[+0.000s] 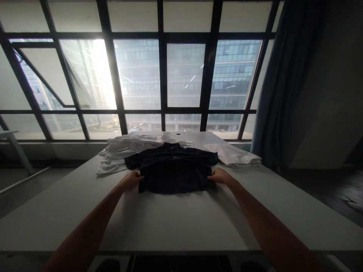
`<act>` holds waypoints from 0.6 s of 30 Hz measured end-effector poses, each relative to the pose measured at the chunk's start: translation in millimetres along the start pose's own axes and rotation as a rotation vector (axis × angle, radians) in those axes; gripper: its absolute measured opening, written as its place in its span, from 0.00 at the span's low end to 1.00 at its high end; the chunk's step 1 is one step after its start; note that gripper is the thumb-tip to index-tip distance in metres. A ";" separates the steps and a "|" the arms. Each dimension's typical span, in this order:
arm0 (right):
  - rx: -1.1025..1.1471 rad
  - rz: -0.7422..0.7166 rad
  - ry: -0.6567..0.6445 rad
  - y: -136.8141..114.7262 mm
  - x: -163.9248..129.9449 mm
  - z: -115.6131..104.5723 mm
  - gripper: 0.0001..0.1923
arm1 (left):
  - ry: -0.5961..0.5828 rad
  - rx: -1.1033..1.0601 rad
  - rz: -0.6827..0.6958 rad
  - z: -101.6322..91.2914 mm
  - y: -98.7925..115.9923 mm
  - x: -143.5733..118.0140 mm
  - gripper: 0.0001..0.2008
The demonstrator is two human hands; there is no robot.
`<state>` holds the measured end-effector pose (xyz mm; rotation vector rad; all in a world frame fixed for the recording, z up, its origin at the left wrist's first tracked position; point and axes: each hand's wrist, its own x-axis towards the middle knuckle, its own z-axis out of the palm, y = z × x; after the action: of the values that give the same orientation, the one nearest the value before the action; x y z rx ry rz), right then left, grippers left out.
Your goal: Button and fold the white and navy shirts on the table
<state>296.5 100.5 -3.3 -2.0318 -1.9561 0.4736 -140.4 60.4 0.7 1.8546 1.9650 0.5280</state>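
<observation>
A dark navy shirt (172, 172) lies spread on the white table (170, 223), its collar towards the window and its short sleeves out to both sides. My left hand (132, 180) pinches the shirt's left edge near the hem. At the opposite edge, my right hand (220, 176) grips the cloth in the same way. Between the two hands the lower part of the shirt is drawn wide, and its hem looks slightly raised towards me. The fingertips are partly hidden by the dark fabric.
White garments (121, 149) lie in a loose heap at the back left, beside and behind the shirt. A folded white cloth (234, 155) rests at the back right. Beyond the table stand large windows (185, 75) and a blue curtain (279, 94).
</observation>
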 end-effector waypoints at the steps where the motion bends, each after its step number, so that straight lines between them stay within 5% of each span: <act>1: 0.053 0.009 -0.012 -1.9 -0.9 0.9 0.10 | 0.004 -0.094 0.022 0.4 1.4 -1.6 0.16; 4: 0.266 0.093 -0.107 -9.9 -8.7 -5.9 0.06 | -0.050 -0.378 0.025 -6.0 9.0 -13.0 0.19; 9: 0.457 0.113 -0.167 -11.1 -39.5 -58.0 0.24 | -0.142 -0.480 0.062 -47.7 25.7 -48.2 0.35; 14: 0.451 0.006 -0.590 0.3 -80.4 -129.2 0.21 | -0.496 -0.325 0.167 -110.3 28.7 -75.8 0.27; 18: 0.318 0.092 -0.513 1.0 -73.1 -148.5 0.28 | -0.371 -0.253 0.196 -113.6 25.7 -52.3 0.25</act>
<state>357.8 31.1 133.9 -1.9253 -1.8820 1.3473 -174.8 8.6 112.3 1.8374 1.4203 0.4285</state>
